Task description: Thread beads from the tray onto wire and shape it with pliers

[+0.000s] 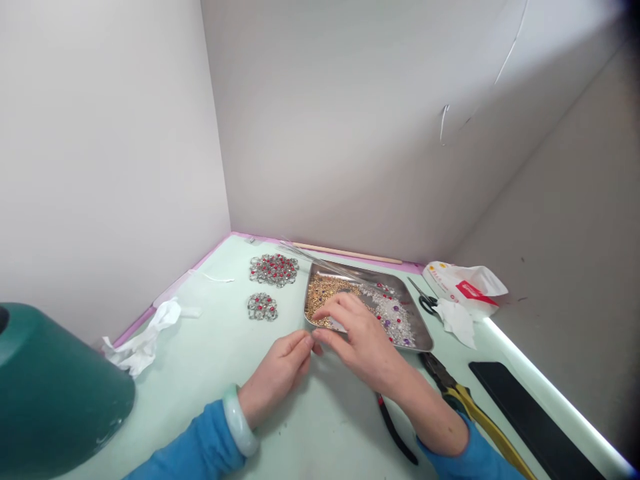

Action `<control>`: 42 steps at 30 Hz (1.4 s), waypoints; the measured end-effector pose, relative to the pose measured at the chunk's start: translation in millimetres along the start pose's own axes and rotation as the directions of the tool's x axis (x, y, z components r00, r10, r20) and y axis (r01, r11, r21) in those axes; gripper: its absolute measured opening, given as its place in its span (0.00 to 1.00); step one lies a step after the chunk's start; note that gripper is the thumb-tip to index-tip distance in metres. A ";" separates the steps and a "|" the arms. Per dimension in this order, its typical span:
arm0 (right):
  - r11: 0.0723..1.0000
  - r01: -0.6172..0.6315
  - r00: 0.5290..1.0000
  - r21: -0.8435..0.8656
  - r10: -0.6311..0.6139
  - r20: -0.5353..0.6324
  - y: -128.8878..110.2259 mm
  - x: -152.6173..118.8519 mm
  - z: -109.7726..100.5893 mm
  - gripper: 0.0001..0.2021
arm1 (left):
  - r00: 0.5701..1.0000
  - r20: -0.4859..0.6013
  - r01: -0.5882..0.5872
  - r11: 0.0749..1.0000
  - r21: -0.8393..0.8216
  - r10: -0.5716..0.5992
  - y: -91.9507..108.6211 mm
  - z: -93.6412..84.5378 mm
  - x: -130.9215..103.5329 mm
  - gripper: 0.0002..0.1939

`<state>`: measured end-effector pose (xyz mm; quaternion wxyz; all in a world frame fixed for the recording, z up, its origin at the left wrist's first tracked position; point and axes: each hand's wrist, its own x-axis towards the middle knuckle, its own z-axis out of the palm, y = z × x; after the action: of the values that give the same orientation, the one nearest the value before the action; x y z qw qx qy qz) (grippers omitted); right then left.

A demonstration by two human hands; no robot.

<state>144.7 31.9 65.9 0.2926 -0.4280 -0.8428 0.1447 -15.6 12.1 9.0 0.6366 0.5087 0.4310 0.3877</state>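
A single view, from a camera worn on the person's head, looks forward and down over a pale green tabletop (225, 360); the forearms come in from the bottom edge, in blue sleeves (193, 443); the left hand (277, 373) and right hand (357, 337) meet low, near the middle, close to the lens; the metal tray (421, 327) lies just beyond them; a large green object (55, 393) looms near at the lower left, cut off by the edge; the view faces a corner, where the left wall (110, 133) meets the back wall (340, 133), and these fill much of the upper part; a darker side panel (565, 213) slants down the right.
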 end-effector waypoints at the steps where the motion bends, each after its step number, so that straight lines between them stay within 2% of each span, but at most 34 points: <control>1: 1.000 0.027 1.000 -0.008 -0.027 0.015 0.2 0.2 1.0 0.03 | 1.000 -0.003 -0.009 1.000 0.013 0.009 -0.1 0.5 -0.1 0.18; 7: 0.997 0.082 0.996 0.003 -0.082 0.046 1.0 1.2 3.2 0.07 | 0.997 0.023 -0.080 0.981 0.176 0.077 -2.3 0.2 1.7 0.16; 11: 0.997 0.065 0.994 0.048 -0.069 0.083 -1.1 1.3 -1.4 0.07 | 0.983 0.032 -0.182 0.916 0.358 0.182 -2.2 0.6 0.5 0.15; 15: 0.981 -0.121 0.978 0.149 0.093 0.186 2.6 2.7 -7.4 0.07 | 0.965 0.075 -0.252 0.810 0.529 0.251 0.2 5.6 -7.1 0.15; 18: 0.913 -0.298 0.914 0.278 0.188 0.360 10.6 3.8 -12.3 0.06 | 0.948 0.136 -0.313 0.768 0.558 0.288 2.1 9.2 -13.0 0.15; 20: 0.850 -0.377 0.881 0.368 0.207 0.425 15.9 4.3 -14.7 0.06 | 0.942 0.135 -0.330 0.784 0.525 0.307 2.8 9.5 -14.1 0.15; 23: 0.740 -0.440 0.880 0.509 0.243 0.408 22.0 5.2 -14.9 0.12 | 0.968 0.075 -0.250 0.899 0.358 0.239 2.6 6.8 -11.2 0.16; 26: 0.592 -0.477 0.878 0.650 0.281 0.387 25.3 6.4 -11.1 0.21 | 0.995 0.072 -0.074 0.997 -0.008 0.075 1.5 3.0 -6.9 0.17; 28: 0.534 -0.491 0.871 0.688 0.291 0.395 24.9 6.9 -7.1 0.24 | 0.995 0.102 0.010 0.970 -0.241 0.015 0.9 1.3 -5.1 0.17; 30: 0.581 -0.482 0.873 0.656 0.260 0.412 21.5 6.8 -2.1 0.20 | 0.991 0.136 0.062 0.925 -0.376 -0.011 0.7 0.5 -4.1 0.18; 32: 0.678 -0.433 0.888 0.594 0.207 0.410 16.1 6.3 3.5 0.12 | 0.985 0.171 0.101 0.894 -0.435 -0.028 0.9 0.8 -3.6 0.21; 34: 0.731 -0.378 0.913 0.568 0.196 0.356 11.3 5.8 8.5 0.06 | 0.981 0.192 0.119 0.880 -0.461 -0.032 1.3 1.6 -3.1 0.24; 37: 0.729 -0.383 0.922 0.567 0.260 0.288 9.2 5.8 11.4 0.06 | 0.980 0.198 0.123 0.871 -0.475 -0.030 2.2 2.9 -2.0 0.27; 42: 0.689 -0.465 0.884 0.556 0.392 0.253 16.0 6.6 8.0 0.09 | 0.981 0.192 0.120 0.904 -0.411 -0.043 0.8 2.5 -0.6 0.24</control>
<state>147.0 46.7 54.2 0.3225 -0.4882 -0.6436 0.4933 -13.5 10.9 10.2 0.7828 0.3736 0.2995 0.3974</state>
